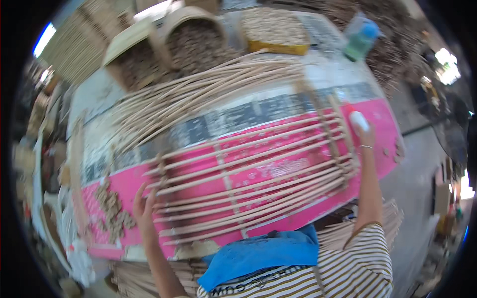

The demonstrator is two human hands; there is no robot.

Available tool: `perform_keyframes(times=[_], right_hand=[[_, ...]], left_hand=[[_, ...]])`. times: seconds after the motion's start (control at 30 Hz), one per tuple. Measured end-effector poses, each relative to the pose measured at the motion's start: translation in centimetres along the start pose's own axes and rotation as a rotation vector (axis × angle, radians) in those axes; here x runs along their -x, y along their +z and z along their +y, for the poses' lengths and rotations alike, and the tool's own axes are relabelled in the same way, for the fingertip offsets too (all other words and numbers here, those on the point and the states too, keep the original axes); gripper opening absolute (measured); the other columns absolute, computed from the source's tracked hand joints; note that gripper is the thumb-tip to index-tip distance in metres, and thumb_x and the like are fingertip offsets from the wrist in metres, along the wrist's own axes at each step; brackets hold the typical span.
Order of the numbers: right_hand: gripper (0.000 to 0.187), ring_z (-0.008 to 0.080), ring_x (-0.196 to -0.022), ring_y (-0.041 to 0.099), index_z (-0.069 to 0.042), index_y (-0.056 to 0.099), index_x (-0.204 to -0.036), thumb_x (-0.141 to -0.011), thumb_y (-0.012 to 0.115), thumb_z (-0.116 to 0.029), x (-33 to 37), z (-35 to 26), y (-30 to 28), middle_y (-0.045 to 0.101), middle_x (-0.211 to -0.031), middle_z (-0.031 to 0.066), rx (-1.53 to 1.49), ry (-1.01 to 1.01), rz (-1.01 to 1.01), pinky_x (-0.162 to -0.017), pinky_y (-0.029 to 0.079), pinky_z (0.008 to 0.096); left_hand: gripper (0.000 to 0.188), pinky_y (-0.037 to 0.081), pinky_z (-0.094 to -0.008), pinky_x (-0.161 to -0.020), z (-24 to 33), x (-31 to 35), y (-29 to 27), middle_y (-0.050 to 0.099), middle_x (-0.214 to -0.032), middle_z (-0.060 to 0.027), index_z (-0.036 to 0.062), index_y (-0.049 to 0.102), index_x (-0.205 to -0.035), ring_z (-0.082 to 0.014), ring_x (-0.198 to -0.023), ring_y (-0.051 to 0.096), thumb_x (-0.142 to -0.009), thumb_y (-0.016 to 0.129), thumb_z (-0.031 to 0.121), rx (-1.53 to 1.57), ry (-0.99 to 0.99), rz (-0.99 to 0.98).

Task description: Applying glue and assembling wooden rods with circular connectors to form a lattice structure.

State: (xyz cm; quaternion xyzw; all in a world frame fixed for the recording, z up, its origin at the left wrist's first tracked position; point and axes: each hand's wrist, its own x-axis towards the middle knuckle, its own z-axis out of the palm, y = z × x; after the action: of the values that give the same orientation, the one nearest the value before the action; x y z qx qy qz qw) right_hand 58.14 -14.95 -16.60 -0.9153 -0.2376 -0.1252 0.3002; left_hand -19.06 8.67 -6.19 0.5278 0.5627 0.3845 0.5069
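A rack of pale wooden rods (248, 171) lies across the pink table covering, its rods running side by side between a left wooden crossbar (162, 171) and a right wooden crossbar (334, 144). My left hand (144, 208) is beside the rack's left end, fingers apart and close to the rod tips; whether they touch is unclear. By the upper right corner, my right hand (365, 134) grips a white squeeze bottle (358, 120) with a red tip. An upright wooden strip (349, 134) lines the rod ends between that hand and the right crossbar.
Loose rods (198, 89) lie beyond the rack. Small wooden pieces (115, 213) are heaped at left. Behind stand two bins of brown bits (194, 42), a yellow tray (283, 48) of pale pieces and a green bottle (358, 44) with a blue cap.
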Motion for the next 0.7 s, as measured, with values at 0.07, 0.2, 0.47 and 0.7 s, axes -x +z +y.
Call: perform_keyframes(times=[0.07,0.2,0.47,0.7], right_hand=[[0.063,0.0371,-0.115,0.067,0.001,0.064,-0.132,-0.085,0.083,-0.037,-0.5,-0.4,-1.2,0.07,-0.123,0.0224,0.239,-0.07,-0.111,-0.102,0.051,0.0476],[0.038,0.0345,-0.114,0.067,-0.002,0.068,-0.126,-0.093,0.076,-0.018,8.4,-18.3,-3.3,0.07,-0.125,0.0171,-0.599,-0.276,-0.219,-0.101,0.052,0.0455],[0.039,0.0292,-0.102,0.064,-0.009,0.07,-0.113,-0.077,0.084,-0.014,21.3,-28.9,-2.1,0.07,-0.103,0.0069,-0.457,-0.92,-0.74,-0.09,0.047,0.0423],[0.018,0.0284,-0.084,0.063,-0.008,0.071,-0.102,-0.085,0.076,-0.011,21.8,-29.9,-1.4,0.066,-0.088,0.0078,-0.458,-0.898,-0.69,-0.079,0.047,0.0408]], left_hand=[[0.05,0.052,-0.0241,-0.074,-0.1,-0.3,0.6,0.07,-0.101,-0.0036,0.0017,0.056,-0.147,-0.0094,-0.089,0.065,-0.101,0.07,0.015,-0.01,-0.014,0.02],[0.052,0.046,-0.022,-0.071,-0.6,0.2,0.7,0.071,-0.094,0.0001,0.0028,0.057,-0.147,-0.0062,-0.088,0.065,-0.099,0.073,0.014,0.033,-0.039,0.058],[0.058,0.047,-0.0218,-0.073,-0.4,0.1,0.7,0.073,-0.097,-0.0007,0.0035,0.049,-0.153,-0.0082,-0.091,0.068,-0.1,0.071,0.014,0.099,-0.025,0.034],[0.068,0.05,-0.0224,-0.077,-0.9,0.1,0.7,0.075,-0.102,-0.0049,0.0033,0.039,-0.159,-0.0105,-0.093,0.07,-0.099,0.071,0.01,0.156,-0.007,0.062]])
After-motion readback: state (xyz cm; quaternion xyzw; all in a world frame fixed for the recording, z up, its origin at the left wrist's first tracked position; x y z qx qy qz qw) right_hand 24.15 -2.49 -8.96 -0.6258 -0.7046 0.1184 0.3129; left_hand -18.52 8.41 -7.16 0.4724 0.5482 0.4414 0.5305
